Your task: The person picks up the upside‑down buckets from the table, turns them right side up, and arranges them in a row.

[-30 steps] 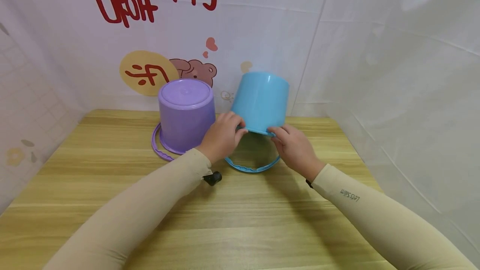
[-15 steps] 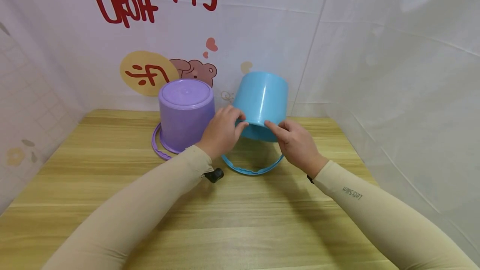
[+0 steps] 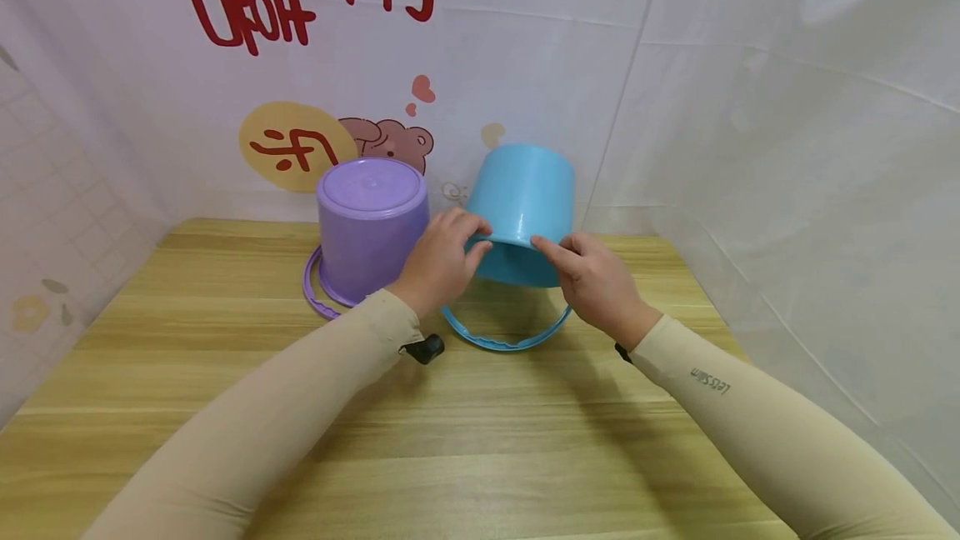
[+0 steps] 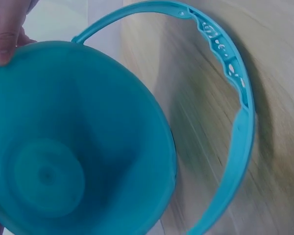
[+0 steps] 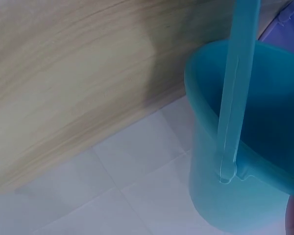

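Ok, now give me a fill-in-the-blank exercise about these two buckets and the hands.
The purple bucket stands upside ____ on the table.
In the head view, it is to the ____ of the blue bucket.
The left hand and right hand hold the blue bucket's rim, not its curved ____.
Missing words: down; left; handle.

Beige slvs [image 3: 277, 419], dk "LetsSlim" print [image 3: 709, 381] on R; blk wrist pcs [image 3: 426, 349].
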A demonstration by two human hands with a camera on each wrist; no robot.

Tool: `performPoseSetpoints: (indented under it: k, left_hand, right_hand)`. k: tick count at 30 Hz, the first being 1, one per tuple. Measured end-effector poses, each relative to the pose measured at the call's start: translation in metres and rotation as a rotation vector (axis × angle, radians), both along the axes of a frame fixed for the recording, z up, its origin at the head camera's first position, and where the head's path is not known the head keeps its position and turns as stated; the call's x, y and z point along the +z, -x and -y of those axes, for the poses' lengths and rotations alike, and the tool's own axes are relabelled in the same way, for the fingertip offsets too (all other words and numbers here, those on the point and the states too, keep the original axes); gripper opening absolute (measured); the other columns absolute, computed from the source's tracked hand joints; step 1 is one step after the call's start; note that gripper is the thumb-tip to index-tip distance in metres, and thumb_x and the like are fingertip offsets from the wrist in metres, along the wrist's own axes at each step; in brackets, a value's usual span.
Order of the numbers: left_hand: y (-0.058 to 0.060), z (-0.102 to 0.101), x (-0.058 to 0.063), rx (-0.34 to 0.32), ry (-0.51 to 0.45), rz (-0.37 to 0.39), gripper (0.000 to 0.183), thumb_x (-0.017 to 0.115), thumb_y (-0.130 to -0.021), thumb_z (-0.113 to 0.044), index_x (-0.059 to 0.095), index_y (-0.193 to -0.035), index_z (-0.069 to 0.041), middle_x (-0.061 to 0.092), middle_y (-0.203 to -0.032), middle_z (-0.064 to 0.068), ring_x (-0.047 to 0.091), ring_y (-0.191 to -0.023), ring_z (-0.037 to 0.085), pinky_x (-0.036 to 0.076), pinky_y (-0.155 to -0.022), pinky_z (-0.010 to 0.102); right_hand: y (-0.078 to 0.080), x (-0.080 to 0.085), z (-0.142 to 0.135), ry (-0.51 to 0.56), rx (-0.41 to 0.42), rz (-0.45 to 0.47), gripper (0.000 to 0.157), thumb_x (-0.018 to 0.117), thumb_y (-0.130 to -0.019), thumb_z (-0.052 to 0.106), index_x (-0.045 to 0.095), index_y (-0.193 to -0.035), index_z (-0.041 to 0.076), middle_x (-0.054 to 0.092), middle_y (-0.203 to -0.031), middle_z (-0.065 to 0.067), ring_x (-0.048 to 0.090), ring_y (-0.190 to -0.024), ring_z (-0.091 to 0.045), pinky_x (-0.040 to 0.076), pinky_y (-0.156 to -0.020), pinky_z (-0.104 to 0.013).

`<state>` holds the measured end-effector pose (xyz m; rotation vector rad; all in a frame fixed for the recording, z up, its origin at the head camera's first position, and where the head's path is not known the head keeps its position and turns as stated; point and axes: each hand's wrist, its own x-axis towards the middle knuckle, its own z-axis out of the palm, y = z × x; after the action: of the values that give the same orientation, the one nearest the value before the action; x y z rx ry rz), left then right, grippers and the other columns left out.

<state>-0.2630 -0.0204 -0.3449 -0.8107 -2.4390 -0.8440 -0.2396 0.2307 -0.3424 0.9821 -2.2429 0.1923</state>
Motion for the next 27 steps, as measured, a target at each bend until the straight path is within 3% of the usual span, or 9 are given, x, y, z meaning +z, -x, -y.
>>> performPoseSetpoints:
  k: [10, 15, 27]
  left_hand:
    - [0.002, 0.01, -0.003, -0.059, 0.001, -0.01, 0.031, 0.056, -0.093, -0.028, 0.055, -0.124, -0.026, 0.051, -0.114, -0.001, 0.046, -0.106, 0.018, 0.043, -0.085, 0.037]
    - [0.002, 0.013, -0.003, -0.062, 0.001, 0.0, 0.034, 0.055, -0.093, -0.029, 0.053, -0.128, -0.029, 0.049, -0.118, -0.001, 0.045, -0.111, 0.019, 0.044, -0.086, 0.038]
    - [0.003, 0.014, -0.003, -0.071, -0.021, -0.004, 0.037, 0.056, -0.093, -0.027, 0.053, -0.13, -0.029, 0.049, -0.117, -0.001, 0.045, -0.104, 0.017, 0.045, -0.079, 0.034]
  right_hand:
    - [0.001, 0.006, -0.003, 0.032, -0.021, 0.02, 0.045, 0.058, -0.087, 0.001, 0.056, -0.129, 0.017, 0.054, -0.082, -0.011, 0.046, -0.064, -0.017, 0.043, -0.053, -0.027]
    - [0.003, 0.008, -0.003, 0.036, -0.011, 0.013, 0.045, 0.058, -0.087, 0.0, 0.057, -0.129, 0.016, 0.054, -0.081, -0.011, 0.044, -0.064, -0.017, 0.04, -0.051, -0.026]
    - [0.008, 0.01, -0.004, 0.047, -0.017, -0.009, 0.043, 0.058, -0.087, 0.002, 0.057, -0.128, 0.016, 0.052, -0.08, -0.011, 0.041, -0.061, -0.015, 0.036, -0.049, -0.024]
